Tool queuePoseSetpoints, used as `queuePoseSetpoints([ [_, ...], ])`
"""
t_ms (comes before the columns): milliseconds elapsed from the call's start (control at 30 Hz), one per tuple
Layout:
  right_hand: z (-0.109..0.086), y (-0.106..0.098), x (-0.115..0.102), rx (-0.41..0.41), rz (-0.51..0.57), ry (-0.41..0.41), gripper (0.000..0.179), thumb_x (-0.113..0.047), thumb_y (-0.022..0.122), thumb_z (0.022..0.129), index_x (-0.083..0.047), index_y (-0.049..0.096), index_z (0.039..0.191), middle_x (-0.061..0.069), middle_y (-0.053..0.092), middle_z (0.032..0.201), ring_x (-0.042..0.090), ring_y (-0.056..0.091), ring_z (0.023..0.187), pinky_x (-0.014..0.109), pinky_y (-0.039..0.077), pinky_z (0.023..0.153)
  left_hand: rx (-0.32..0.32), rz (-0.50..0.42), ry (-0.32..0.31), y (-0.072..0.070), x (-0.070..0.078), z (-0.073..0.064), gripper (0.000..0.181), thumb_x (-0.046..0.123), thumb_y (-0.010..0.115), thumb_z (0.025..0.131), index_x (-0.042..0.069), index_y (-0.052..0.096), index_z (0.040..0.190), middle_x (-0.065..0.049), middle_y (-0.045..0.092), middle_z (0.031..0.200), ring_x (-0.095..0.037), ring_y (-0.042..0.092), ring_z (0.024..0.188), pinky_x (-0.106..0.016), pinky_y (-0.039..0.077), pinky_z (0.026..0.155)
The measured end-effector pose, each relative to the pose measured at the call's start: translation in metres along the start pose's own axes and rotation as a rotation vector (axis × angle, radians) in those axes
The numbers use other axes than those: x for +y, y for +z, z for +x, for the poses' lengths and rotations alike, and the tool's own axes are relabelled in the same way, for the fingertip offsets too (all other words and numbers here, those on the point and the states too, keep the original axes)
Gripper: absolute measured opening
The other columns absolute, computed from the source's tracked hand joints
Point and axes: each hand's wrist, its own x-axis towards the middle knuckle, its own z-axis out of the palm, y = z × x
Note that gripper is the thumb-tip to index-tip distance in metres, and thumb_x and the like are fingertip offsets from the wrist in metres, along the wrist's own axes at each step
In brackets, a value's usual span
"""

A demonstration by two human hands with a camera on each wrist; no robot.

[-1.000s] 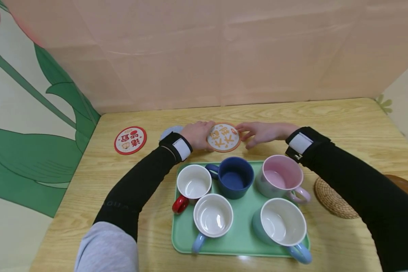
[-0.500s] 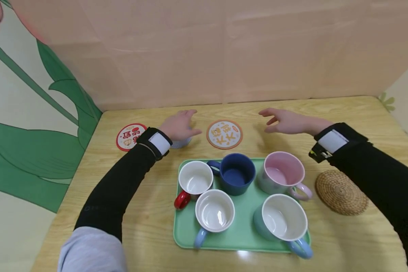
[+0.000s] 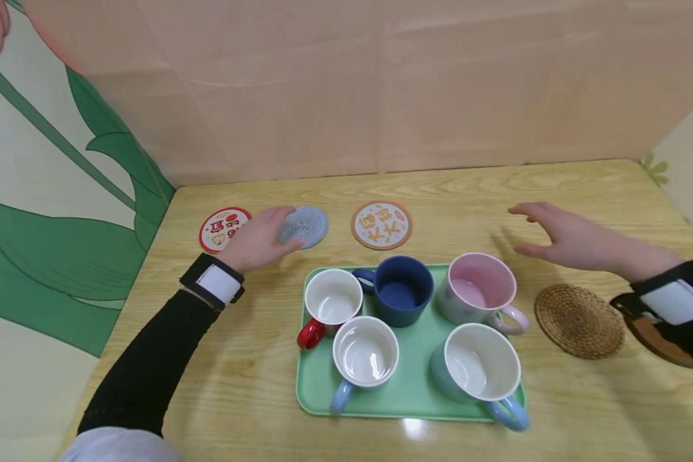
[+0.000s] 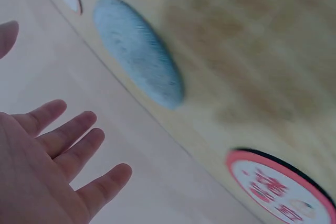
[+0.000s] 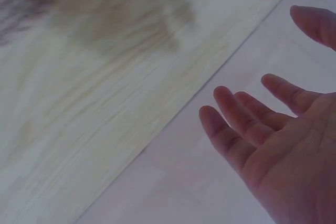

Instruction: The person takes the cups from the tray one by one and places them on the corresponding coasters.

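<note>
My left hand (image 3: 260,240) hangs with thumb and fingers apart, gripping nothing, over the left end of the far row of coasters. My right hand (image 3: 572,237) is equally loose-fingered and unladen, above the table (image 3: 237,398) just beyond the woven mat (image 3: 580,321) on the right.

The three coasters lie flat along the far side of the table. I judge they are spread out so that each has room of its own and none overlaps its neighbour. The mugs stand upright together on the tray (image 3: 410,372), near side of that row. Two handles, those of the pink mug (image 3: 478,282) and the large pale-blue mug (image 3: 479,366), jut past the tray's right side, probably because the cups sit close to its edge.

The blue coaster (image 3: 307,227), just right of my left fingers, is round and pale, with a rough, stitched-looking surface; the left wrist view shows it apart from my fingers. To its left, partly hidden by my hand in the head view, the red-rimmed coaster (image 3: 219,228) carries red characters on white. To its right, the orange-rimmed coaster (image 3: 381,226) bears orange lettering on a white face.
</note>
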Motion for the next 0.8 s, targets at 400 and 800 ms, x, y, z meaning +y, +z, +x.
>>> queuePoseSetpoints([
  [400, -0.074, 0.045, 0.022, -0.045, -0.085, 0.019, 0.09, -0.04, 0.081, 0.078, 0.0, 0.034, 0.144, 0.033, 0.03, 0.144, 0.06, 0.038, 0.117, 0.072, 0.038, 0.081, -0.024, 0.039, 0.008, 0.022, -0.004, -0.046, 0.072, 0.048, 0.065, 0.09, 0.005, 0.041, 0.143, -0.02, 0.042, 0.145, -0.035, 0.04, 0.133, -0.05, 0.036, 0.104],
  [800, -0.107, 0.066, 0.026, -0.05, -0.129, -0.043, 0.123, -0.048, 0.089, 0.06, -0.012, 0.019, 0.155, 0.03, 0.022, 0.15, 0.06, 0.038, 0.115, 0.062, 0.049, 0.065, -0.048, 0.063, 0.012, 0.028, 0.003, -0.051, 0.073, 0.049, 0.063, 0.091, 0.006, 0.04, 0.145, -0.019, 0.042, 0.145, -0.034, 0.039, 0.134, -0.052, 0.035, 0.104],
])
